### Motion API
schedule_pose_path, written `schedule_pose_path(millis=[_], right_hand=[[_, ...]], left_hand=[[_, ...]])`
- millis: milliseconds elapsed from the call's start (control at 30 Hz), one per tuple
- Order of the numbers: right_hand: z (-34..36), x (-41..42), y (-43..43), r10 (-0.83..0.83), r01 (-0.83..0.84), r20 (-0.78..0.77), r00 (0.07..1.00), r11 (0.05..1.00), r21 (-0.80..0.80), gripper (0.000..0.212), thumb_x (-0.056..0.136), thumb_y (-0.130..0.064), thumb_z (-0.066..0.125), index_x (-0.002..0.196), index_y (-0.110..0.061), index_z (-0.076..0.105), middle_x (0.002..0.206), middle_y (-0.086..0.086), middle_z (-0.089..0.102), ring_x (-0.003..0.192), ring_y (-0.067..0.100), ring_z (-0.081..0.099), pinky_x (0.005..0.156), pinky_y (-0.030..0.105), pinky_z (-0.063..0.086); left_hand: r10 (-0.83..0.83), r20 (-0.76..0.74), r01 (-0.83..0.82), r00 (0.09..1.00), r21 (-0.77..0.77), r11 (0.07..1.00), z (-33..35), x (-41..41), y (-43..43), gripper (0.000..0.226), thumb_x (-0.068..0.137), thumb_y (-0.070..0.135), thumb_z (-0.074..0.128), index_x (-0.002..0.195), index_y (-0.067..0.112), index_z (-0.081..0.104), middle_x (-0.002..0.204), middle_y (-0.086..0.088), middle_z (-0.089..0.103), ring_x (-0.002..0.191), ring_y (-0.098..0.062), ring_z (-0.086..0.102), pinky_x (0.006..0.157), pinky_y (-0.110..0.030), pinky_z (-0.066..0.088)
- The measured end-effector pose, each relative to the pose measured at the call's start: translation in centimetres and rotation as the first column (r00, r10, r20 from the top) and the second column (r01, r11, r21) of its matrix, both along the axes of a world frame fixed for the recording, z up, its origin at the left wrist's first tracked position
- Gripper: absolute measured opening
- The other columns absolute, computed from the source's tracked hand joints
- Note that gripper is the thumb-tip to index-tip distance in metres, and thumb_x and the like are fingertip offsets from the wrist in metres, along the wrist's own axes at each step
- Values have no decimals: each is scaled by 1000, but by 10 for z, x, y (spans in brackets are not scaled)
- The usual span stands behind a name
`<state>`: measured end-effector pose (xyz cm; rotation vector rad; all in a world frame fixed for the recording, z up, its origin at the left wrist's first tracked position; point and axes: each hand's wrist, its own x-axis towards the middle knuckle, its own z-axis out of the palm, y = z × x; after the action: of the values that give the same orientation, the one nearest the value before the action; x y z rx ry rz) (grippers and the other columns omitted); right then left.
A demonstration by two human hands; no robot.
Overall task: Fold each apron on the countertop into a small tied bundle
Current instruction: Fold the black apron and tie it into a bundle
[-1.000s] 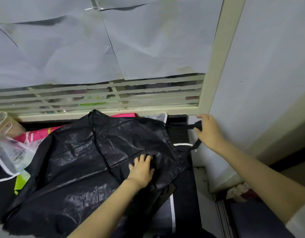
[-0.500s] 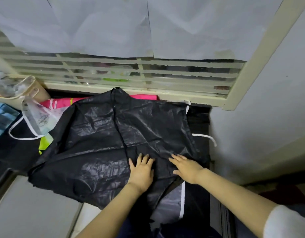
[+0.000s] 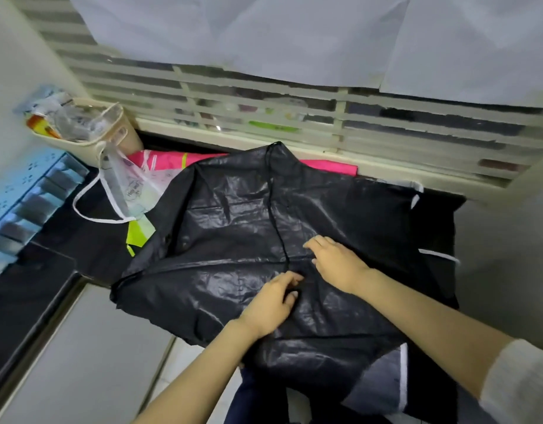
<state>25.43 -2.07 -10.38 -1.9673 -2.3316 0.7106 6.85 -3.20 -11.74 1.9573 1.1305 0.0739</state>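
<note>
1. The window [image 3: 294, 117] with its slats runs along the whole back, and paper sheets [image 3: 264, 32] cover the upper part. A wall closes in on the right end, so there's no spare room on that side.
2. The black apron [image 3: 227, 240] is spread out, all crinkly, across the middle of the countertop [image 3: 59, 264]. Its top point is nearly at the sill, the near edge hangs off the front lip, and the left corner sits right at the counter edge.
3. The only bare counter is the strip left of it, toward the blue rack [image 3: 25, 203].
4. A pink apron [image 3: 328, 166] pokes out behind, partly under the black one. A clear apron [image 3: 126, 185] with white trim lies back left, touching a beige basket [image 3: 111, 142]. It has a small print on it, too blurry to read.
5. The right hand [image 3: 337, 264] rests on the black apron with its fingers stretched out loose, not gripping.
6. The left hand [image 3: 273, 304] is just beside it, thumb and forefinger curled and pinching the black fabric near the low end of a thin cord [image 3: 273, 209].
</note>
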Motion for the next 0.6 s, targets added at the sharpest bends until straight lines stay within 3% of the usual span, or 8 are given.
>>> schedule_pose_path(millis=[133, 267, 467, 600], right_hand=[[4, -43, 43, 23, -23, 2, 1000, 1000, 15, 53, 98, -9, 41, 148, -12, 22, 153, 5, 23, 142, 19, 20, 113, 27, 18], [-5, -81, 85, 22, -21, 35, 999, 1000, -16, 57, 100, -9, 38, 151, -13, 13, 159, 4, 9, 147, 21, 5, 118, 30, 9], [-23, -125, 118, -15, 40, 124, 992, 979, -201, 59, 101, -15, 37, 152, -16, 8, 159, 5, 3, 146, 29, 2, 118, 40, 14], [-31, -148, 132, -47, 120, 225, 973, 939, -322, 58, 101, -17, 36, 151, -15, 7, 156, 13, 8, 143, 40, 6, 114, 51, 21]], left_hand=[[79, -34, -70, 996, 217, 974, 8, -53, 48, 28, 95, 12, 49, 123, 17, 52, 118, 0, 52, 114, -17, 46, 100, -32, 35], [406, -38, -373, 913, 326, 869, 9, -114, 106, 31, 88, 8, 59, 118, 7, 52, 115, -13, 48, 111, -32, 49, 98, -42, 38], [673, -189, -656, 715, 153, 739, 0, -167, 164, 64, 88, 25, 64, 141, 9, 30, 140, -19, 33, 130, -36, 35, 107, -48, 29], [741, -125, -746, 660, 13, 666, -14, -178, 181, 71, 88, 20, 65, 142, 2, 22, 140, -24, 34, 131, -36, 32, 108, -40, 28]])
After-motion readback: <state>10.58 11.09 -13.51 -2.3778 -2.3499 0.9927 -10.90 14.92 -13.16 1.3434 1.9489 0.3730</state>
